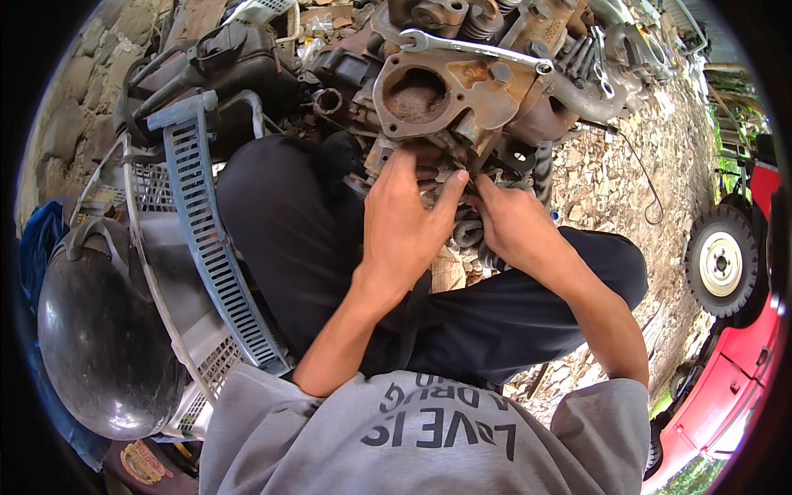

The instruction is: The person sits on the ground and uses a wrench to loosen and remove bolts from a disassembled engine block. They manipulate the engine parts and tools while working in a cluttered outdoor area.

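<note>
Both of my hands work at the near underside of a rusty cast-metal engine part (pixel 487 111), which has a round bore and a flat flange. My left hand (pixel 400 227) curls its fingers in under the flange, and its thumb points toward the other hand. Right beside it, my right hand (pixel 516 223) has its fingers bent and pressed together at the same spot. Whatever small piece lies between the fingertips is hidden. Across the top of the casting rests a combination wrench (pixel 478 48), touched by neither hand.
More greasy engine parts (pixel 437 12) crowd the far side, with other wrenches (pixel 604 66) at right. To my left stand a blue slatted plastic chair piece (pixel 202 214), a white crate (pixel 157 272) and a black helmet (pixel 107 338). A red vehicle (pixel 734 371) is at far right.
</note>
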`<action>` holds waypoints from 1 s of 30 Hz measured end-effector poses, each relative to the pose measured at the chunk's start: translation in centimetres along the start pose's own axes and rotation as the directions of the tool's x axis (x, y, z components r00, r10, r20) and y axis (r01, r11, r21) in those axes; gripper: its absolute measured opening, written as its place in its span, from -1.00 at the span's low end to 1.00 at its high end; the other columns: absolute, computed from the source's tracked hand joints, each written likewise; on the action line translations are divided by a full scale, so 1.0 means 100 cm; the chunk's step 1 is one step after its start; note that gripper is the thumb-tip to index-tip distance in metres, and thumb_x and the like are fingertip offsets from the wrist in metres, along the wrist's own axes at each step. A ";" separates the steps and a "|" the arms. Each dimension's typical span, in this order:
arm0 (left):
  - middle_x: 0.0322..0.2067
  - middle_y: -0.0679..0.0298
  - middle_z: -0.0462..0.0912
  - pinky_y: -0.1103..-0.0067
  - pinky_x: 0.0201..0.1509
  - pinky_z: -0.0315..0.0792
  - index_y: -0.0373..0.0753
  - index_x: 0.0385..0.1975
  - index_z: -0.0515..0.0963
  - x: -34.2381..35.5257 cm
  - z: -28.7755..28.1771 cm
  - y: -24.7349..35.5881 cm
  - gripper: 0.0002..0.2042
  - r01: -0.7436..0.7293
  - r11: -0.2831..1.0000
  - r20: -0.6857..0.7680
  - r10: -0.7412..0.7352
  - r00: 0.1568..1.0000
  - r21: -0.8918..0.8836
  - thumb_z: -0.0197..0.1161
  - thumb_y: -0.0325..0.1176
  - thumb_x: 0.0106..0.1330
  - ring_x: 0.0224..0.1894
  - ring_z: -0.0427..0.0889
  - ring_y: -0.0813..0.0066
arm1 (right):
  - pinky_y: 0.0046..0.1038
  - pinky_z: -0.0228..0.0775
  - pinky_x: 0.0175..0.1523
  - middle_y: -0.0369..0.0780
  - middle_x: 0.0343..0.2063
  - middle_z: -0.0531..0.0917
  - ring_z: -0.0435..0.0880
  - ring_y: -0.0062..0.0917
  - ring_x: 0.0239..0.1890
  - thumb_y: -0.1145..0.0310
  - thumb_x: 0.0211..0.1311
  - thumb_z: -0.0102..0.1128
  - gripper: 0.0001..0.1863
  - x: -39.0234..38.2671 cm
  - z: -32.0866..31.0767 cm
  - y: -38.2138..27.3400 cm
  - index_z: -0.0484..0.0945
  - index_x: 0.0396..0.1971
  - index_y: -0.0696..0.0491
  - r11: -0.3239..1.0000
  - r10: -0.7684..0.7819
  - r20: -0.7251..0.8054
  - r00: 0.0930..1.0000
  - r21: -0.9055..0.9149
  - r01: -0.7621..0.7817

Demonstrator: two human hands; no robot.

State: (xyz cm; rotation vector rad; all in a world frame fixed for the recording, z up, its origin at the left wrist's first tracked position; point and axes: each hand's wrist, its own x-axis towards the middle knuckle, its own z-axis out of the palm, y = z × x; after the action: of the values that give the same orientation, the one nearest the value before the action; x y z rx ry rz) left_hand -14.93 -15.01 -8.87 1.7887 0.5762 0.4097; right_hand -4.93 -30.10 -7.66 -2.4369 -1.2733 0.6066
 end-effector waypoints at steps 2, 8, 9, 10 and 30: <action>-0.19 -0.03 0.72 0.42 -0.04 0.60 -0.47 -0.11 0.55 0.007 -0.015 0.011 -0.70 -0.068 0.985 0.091 0.054 0.994 0.159 0.40 -0.40 0.28 -0.15 0.76 0.21 | 0.02 0.53 -0.31 0.08 -0.55 0.66 0.70 0.05 -0.42 0.42 0.35 0.08 -0.85 0.001 -0.005 -0.002 0.43 -0.20 0.18 0.998 0.005 0.001 1.000 -0.059 -0.004; -0.23 -0.01 0.75 0.41 -0.02 0.60 -0.49 -0.09 0.59 0.030 -0.047 0.019 -0.68 -0.014 0.960 0.390 -0.100 0.916 0.280 0.39 -0.39 0.26 -0.14 0.76 0.22 | -0.03 0.49 -0.36 -0.01 -0.57 0.65 0.68 0.00 -0.46 0.31 0.45 0.06 -0.82 -0.001 -0.024 -0.009 0.43 -0.28 0.12 0.986 -0.010 -0.004 1.000 -0.164 0.009; -0.23 0.00 0.75 0.41 -0.01 0.60 -0.49 -0.09 0.59 0.032 -0.049 0.015 -0.68 -0.027 0.973 0.401 -0.070 0.913 0.230 0.39 -0.39 0.27 -0.14 0.76 0.24 | -0.03 0.49 -0.35 -0.02 -0.56 0.65 0.68 0.00 -0.45 0.30 0.45 0.06 -0.81 -0.001 -0.025 -0.009 0.44 -0.28 0.12 0.990 -0.022 -0.012 1.000 -0.140 0.020; -0.23 0.01 0.75 0.41 0.01 0.60 -0.50 -0.08 0.59 0.033 -0.050 0.010 -0.68 -0.039 0.984 0.412 -0.037 0.910 0.175 0.38 -0.39 0.27 -0.13 0.76 0.26 | -0.03 0.49 -0.34 -0.02 -0.55 0.66 0.68 0.00 -0.44 0.29 0.46 0.06 -0.81 -0.002 -0.026 -0.009 0.44 -0.27 0.11 0.993 -0.031 -0.020 0.999 -0.118 0.029; -0.15 -0.09 0.72 0.34 0.06 0.59 -0.47 -0.08 0.58 0.017 -0.025 -0.003 -0.70 0.012 0.999 0.238 -0.019 0.971 0.030 0.34 -0.43 0.24 -0.06 0.74 0.08 | -0.12 0.54 -0.31 -0.02 -0.52 0.69 0.73 -0.07 -0.41 0.46 0.21 0.20 -0.91 0.012 -0.090 -0.088 0.57 -0.33 0.15 0.888 -0.028 -0.042 0.999 -0.459 0.006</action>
State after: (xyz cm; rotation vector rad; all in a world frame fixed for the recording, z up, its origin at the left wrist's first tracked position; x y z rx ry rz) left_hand -14.94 -11.98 -8.47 1.8275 0.4274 0.1719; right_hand -5.82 -25.03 3.92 -2.7871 -1.5624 0.2550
